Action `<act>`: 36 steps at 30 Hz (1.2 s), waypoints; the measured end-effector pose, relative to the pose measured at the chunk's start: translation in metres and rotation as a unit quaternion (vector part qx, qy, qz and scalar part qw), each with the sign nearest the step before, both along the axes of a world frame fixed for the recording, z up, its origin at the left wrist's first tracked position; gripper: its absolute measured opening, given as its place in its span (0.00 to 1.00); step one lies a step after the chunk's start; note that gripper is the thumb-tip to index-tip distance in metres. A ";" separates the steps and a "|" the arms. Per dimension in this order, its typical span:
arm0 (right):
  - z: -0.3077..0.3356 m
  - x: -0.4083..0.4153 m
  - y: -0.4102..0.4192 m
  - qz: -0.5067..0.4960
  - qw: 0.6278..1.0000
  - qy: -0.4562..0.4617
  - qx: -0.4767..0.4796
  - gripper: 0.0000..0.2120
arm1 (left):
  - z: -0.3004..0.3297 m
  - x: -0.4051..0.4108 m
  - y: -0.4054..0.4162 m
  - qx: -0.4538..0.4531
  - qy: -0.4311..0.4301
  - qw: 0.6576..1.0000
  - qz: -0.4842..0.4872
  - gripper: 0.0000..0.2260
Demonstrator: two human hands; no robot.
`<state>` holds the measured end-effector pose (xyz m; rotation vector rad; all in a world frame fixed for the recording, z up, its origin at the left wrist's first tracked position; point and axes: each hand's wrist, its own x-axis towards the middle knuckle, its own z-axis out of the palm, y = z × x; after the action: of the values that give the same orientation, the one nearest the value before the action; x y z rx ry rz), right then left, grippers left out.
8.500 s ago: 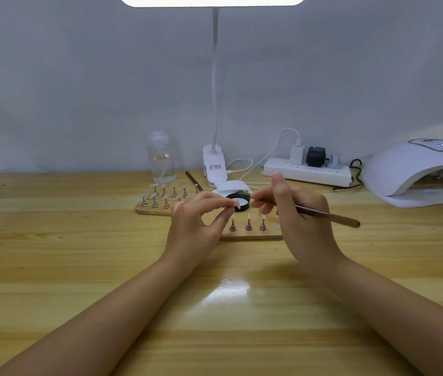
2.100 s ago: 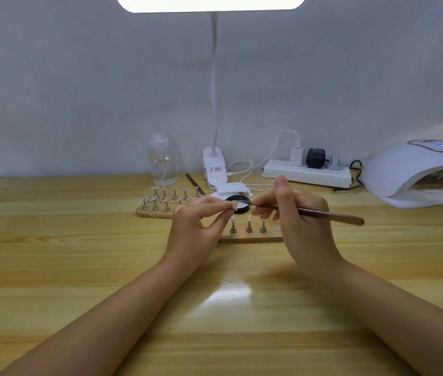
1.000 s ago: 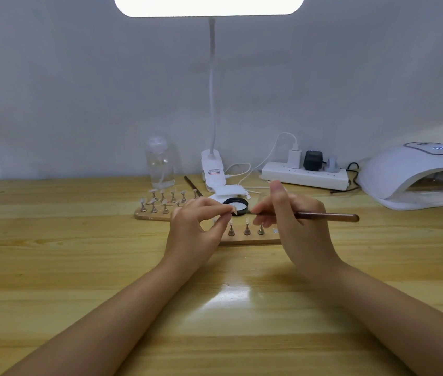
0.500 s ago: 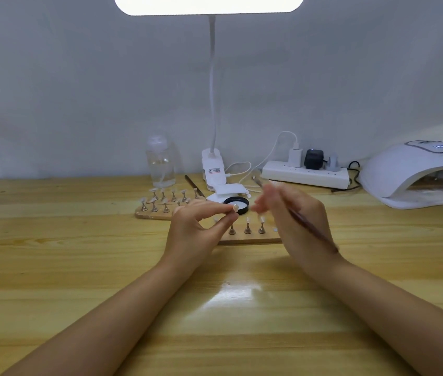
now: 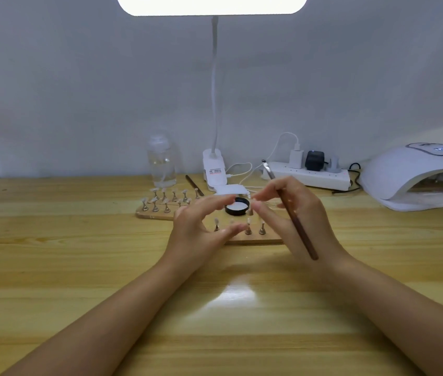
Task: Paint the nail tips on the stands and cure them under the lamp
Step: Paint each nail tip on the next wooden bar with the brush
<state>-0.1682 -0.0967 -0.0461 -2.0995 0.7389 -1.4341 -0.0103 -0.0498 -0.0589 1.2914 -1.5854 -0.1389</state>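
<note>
Over the near wooden board (image 5: 255,240) on the counter (image 5: 79,267), the left hand (image 5: 198,229) has blurred, loosely spread fingers just beside the nail-tip stands (image 5: 248,229), while the right hand (image 5: 293,213) holds the brush (image 5: 299,226) tilted, bristles away.

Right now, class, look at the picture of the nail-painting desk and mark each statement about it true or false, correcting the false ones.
1. The right hand holds a brush. True.
2. The brush tip is dipped in the black jar. False: the tip points up and away, toward the power strip.
3. The curing lamp stands at the right of the table. True.
4. The clear bottle lies on its side. False: it stands upright.
5. The left hand is over the wooden board with the stands. True.
</note>
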 end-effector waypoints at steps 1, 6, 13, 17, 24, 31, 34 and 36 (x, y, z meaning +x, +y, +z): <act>0.002 -0.005 -0.004 -0.008 1.000 -0.001 0.005 0.08 | 0.000 0.002 -0.001 0.012 0.008 1.000 0.010 0.25; 0.002 -0.027 -0.020 -0.003 0.997 0.070 0.014 0.09 | 0.000 0.019 -0.007 0.125 -0.006 0.992 0.020 0.39; -0.009 -0.038 -0.028 -0.009 0.988 0.153 0.019 0.10 | -0.009 0.028 -0.009 0.203 -0.029 0.979 0.002 0.35; -0.013 -0.039 -0.031 -0.016 0.985 0.169 0.013 0.10 | -0.009 0.028 -0.010 0.202 -0.031 0.979 -0.006 0.29; -0.007 -0.028 -0.015 -0.043 0.998 0.029 -0.047 0.21 | -0.007 0.024 -0.006 0.128 -0.022 0.991 -0.030 0.19; -0.002 0.007 0.013 0.065 0.994 -0.055 0.072 0.21 | -0.007 0.019 -0.006 0.072 -0.029 0.996 -0.053 0.14; -0.006 0.011 0.014 0.041 0.998 -0.019 0.044 0.18 | -0.008 0.019 -0.006 0.063 -0.033 0.996 -0.055 0.13; -0.009 0.011 0.012 0.041 0.999 -0.014 0.020 0.16 | -0.008 0.019 -0.006 0.055 -0.035 0.996 -0.059 0.12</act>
<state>-0.1574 -0.0847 -0.0556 -2.0520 0.6578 -1.3900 0.0082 -0.0554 -0.0668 1.2985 -1.7354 -0.2612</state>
